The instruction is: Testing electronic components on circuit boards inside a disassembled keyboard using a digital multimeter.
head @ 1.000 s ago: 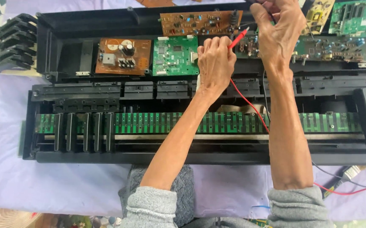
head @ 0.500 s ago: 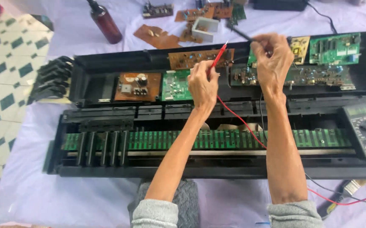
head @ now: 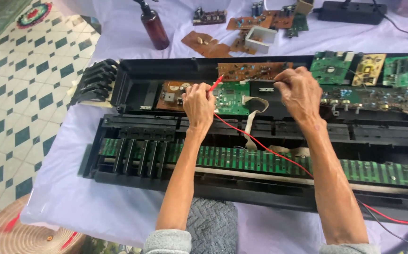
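pinching red probe (head: 216, 83) — left hand (head: 198, 104)

Two bare forearms, long and lean, with raised tendons and veins along their length, reaching up from the bottom edge of the view. Grey knitted sleeves, one on the left arm (head: 166, 241) and one on the right arm (head: 349, 248), pushed back to the elbows, ribbed and bunched into soft folds. Left hand (head: 198, 104) and right hand (head: 300, 91) both ungloved, no rings, watch or bands on the wrists, knuckles bony and nails short where visible.
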